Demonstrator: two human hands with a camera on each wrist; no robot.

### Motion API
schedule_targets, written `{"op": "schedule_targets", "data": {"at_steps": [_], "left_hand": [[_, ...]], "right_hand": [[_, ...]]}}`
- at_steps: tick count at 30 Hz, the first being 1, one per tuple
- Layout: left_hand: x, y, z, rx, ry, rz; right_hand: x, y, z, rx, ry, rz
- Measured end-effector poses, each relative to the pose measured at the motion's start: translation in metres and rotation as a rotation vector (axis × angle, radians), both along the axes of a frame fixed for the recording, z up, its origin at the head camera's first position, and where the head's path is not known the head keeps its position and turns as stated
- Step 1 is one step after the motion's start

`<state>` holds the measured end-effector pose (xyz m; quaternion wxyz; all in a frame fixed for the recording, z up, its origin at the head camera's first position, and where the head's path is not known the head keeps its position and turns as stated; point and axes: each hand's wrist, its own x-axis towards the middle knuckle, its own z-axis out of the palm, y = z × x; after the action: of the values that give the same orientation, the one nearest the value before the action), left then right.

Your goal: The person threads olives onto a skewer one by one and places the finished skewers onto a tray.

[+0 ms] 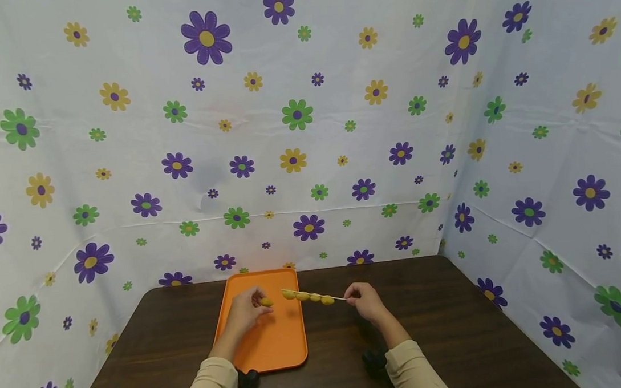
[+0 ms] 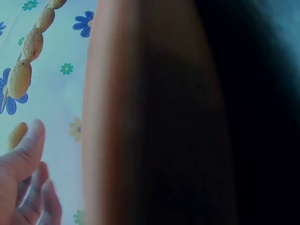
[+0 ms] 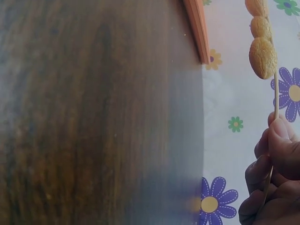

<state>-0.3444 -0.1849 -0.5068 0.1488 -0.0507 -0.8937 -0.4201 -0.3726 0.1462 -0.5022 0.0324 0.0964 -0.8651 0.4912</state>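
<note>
My right hand point(image 1: 367, 302) pinches the bare end of a thin wooden skewer point(image 3: 276, 96), and the stick's lower end runs back under the curled fingers. Several wrinkled, golden-brown puffed balls point(image 1: 314, 297) are threaded along it in a row. The skewer lies nearly level in the head view, its tip pointing left towards my left hand point(image 1: 246, 310). Between thumb and fingers, that hand pinches one loose golden-brown ball point(image 1: 266, 302), apart from the skewer tip. In the left wrist view the loose ball point(image 2: 18, 135) shows behind the thumb, below the threaded row.
An orange tray point(image 1: 280, 346) lies on the dark wooden table point(image 1: 464, 325), beneath my left hand and the skewer's tip. A white cloth point(image 1: 329, 147) with printed flowers hangs behind the table and along its sides.
</note>
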Motion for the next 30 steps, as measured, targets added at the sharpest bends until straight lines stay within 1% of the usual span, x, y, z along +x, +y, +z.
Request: {"op": "schedule_targets", "data": {"at_steps": [4, 7, 10, 16, 18, 21, 23, 25, 27, 30], "left_hand": [[0.0003, -0.0007, -0.0011, 0.029, 0.050, -0.005], [0.0009, -0.0002, -0.0028, 0.038, 0.097, -0.016], [0.0017, 0.0012, -0.0036, 0.030, 0.127, -0.032], [0.0034, 0.0043, -0.0020, 0.012, 0.150, -0.060], [0.0036, 0.0051, -0.0017, 0.044, 0.111, -0.065], [0.0033, 0.0060, -0.0021, 0.130, 0.031, -0.089], [0.0029, 0.0062, -0.0021, 0.211, -0.026, -0.107], [0.0028, 0.0060, -0.0022, 0.261, -0.053, -0.125], [0.0031, 0.0053, -0.0023, 0.302, -0.065, -0.138], [0.0041, 0.0043, -0.0024, 0.352, -0.091, -0.137]], "right_hand": [[0.0013, -0.0018, -0.0017, 0.018, 0.027, 0.033], [0.0027, -0.0035, -0.0014, 0.018, 0.040, 0.053], [0.0034, -0.0049, -0.0017, 0.020, 0.048, 0.060], [0.0030, -0.0062, -0.0045, 0.030, 0.059, 0.076], [0.0030, -0.0062, -0.0052, 0.032, 0.057, 0.077], [0.0031, -0.0065, -0.0056, 0.027, 0.048, 0.074], [0.0032, -0.0066, -0.0060, 0.028, 0.051, 0.072], [0.0032, -0.0071, -0.0063, 0.030, 0.050, 0.068], [0.0030, -0.0073, -0.0064, 0.039, 0.053, 0.063], [0.0030, -0.0078, -0.0059, 0.051, 0.051, 0.054]]}}
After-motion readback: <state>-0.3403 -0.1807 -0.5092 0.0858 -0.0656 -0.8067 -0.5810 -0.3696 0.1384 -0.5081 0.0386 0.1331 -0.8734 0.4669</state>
